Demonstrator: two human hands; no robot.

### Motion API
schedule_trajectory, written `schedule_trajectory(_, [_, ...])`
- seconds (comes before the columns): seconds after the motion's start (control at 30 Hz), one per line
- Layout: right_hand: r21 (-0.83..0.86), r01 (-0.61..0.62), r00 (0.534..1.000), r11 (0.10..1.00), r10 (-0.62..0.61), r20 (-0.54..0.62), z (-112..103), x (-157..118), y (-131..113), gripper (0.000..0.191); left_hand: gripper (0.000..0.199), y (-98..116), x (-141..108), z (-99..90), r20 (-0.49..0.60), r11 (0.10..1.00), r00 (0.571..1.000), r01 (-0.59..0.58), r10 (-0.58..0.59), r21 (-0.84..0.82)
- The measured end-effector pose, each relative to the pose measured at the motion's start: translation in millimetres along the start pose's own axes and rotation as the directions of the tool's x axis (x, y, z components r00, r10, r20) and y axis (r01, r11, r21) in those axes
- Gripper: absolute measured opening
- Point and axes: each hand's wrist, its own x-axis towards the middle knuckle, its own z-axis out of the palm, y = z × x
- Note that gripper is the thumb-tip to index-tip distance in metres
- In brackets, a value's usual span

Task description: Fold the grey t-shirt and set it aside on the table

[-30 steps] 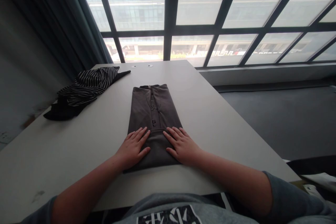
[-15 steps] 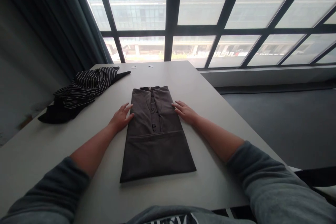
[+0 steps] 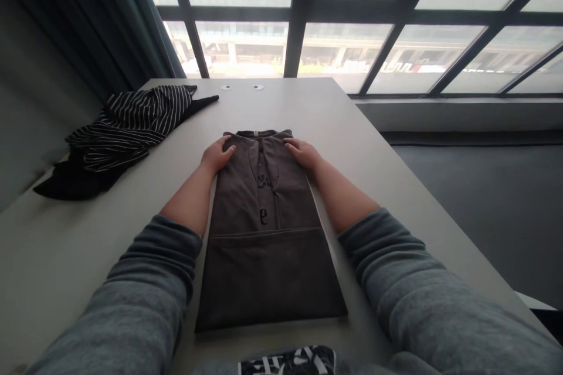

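Observation:
A dark grey-brown folded shirt (image 3: 268,275) lies flat, its collar end away from me and dark lettering down the middle. At its far left corner, my left hand (image 3: 217,155) rests on the edge, thumb and fingers apart. Opposite it, my right hand (image 3: 304,154) touches the far right edge with fingers stretched over the cloth. Neither hand is closed around the fabric as far as I can see. The undersides of the fingers are hidden.
The white table (image 3: 365,187) runs forward to large framed windows. A heap of black-and-white striped clothing (image 3: 145,111) lies on its left side, near a dark curtain (image 3: 127,29). Two small round fittings (image 3: 258,88) sit at the far end.
Both hands have slid forward along the shirt's sides, from its middle to the corners at the collar end. My view has tilted down and come closer.

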Motion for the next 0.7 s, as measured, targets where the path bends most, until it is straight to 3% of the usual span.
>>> schedule_trajectory(0.1, [0.079,-0.069,0.996,0.995,0.072,-0.044,3,17,3,0.043,0.059,-2,12,5.7,-0.081,0.99,0.996,0.015,-0.027,-0.144])
schedule_trajectory(0.2, [0.213,-0.061,0.992,0.975,0.083,-0.097,5,28,7,0.04,0.065,-5,21,14.1,-0.149,0.931,0.988,-0.027,-0.03,-0.364])
schedule_trajectory(0.4, [0.583,-0.017,0.977,0.812,0.139,-0.165,2,16,6,0.05,0.079,-8,25,21.4,-0.131,0.625,0.987,-0.043,-0.095,-0.78])
schedule_trajectory(0.5, [0.639,0.057,0.972,0.767,0.103,-0.211,-5,8,-5,0.052,0.075,-1,23,13.7,-0.137,0.533,0.986,-0.066,-0.095,-0.844])
schedule_trajectory(0.7, [0.635,0.125,0.947,0.762,0.1,-0.306,-16,-8,-31,0.042,0.043,22,9,-16.6,-0.221,0.511,0.975,-0.176,-0.028,-0.841])
